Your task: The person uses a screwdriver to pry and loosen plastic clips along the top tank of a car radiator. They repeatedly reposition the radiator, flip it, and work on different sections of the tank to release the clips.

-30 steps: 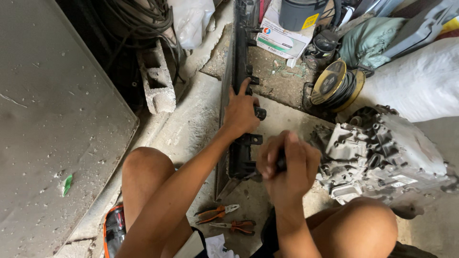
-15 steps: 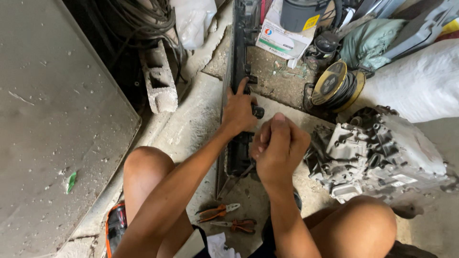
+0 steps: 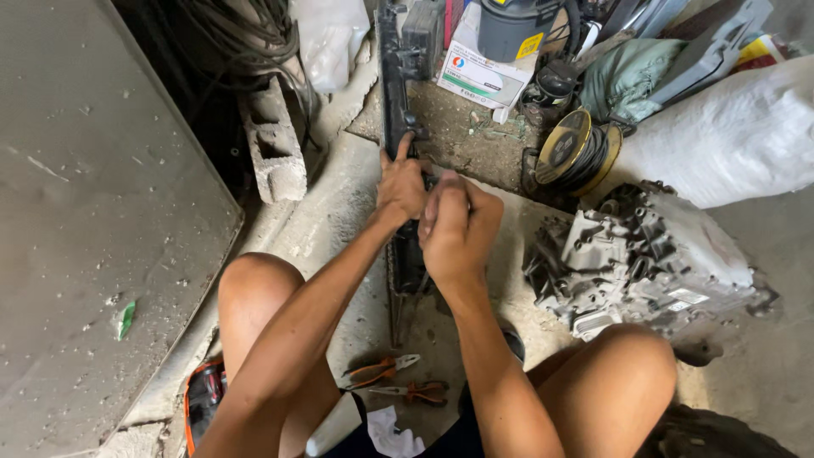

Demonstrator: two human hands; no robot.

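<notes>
Left hand (image 3: 400, 185) was clamped on the long black part (image 3: 405, 246), fingers wrapped over its edge, one pointing up along it; right hand (image 3: 456, 227) was curled into a tight fist just beside it, closed on something too hidden to name. The part stood on edge on the dusty floor (image 3: 339, 212), running from between the knees up toward the clutter. By my reading the work was mid-way: part not apart, hands busy at its middle, two orange-handled pliers (image 3: 398, 382) lying unused below. Right sat a grey metal casting (image 3: 644, 254) bearing a small white label; above, a white box (image 3: 479, 72) with a red-and-blue round mark under a grey tub (image 3: 509, 25) with a yellow sticker, a wire spool (image 3: 577, 153), a white sack (image 3: 729, 136).
</notes>
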